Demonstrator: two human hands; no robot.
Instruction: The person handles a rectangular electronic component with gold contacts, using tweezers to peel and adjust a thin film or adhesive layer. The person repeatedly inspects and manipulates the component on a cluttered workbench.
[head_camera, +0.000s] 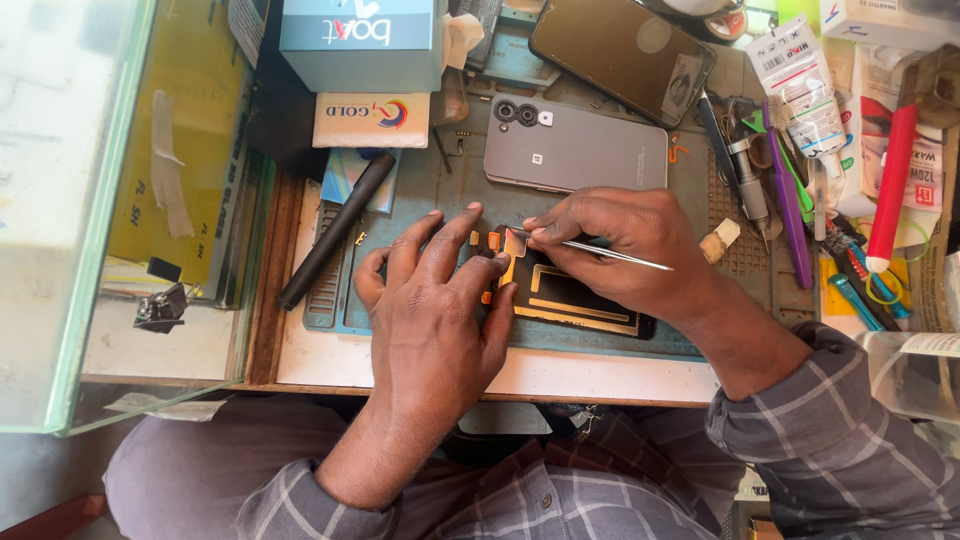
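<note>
Here the left hand (432, 300) lies flat on a teal mat (400, 185), its fingers spread and pressing down on the near end of a dark panel (585, 305) with gold-coloured strips; it grasps nothing, only pins the panel in place. The right hand (625, 245) pinches thin metal tweezers (600, 251) between thumb and fingers, the grip narrow and closed on the tool. The tweezer tips meet a small gold flex tab (514, 243) at the panel's upper left corner, just beside the left fingertips. The panel lies at the middle of the mat, partly under both hands. Beyond the hands a grey phone (575, 145) lies back up, and further off a second phone (620, 50) with a dark screen. A black rod (335, 230) leans across the mat's left edge. Tools, a white tube (805, 90) and a red pen (890, 190) crowd the right side.
</note>
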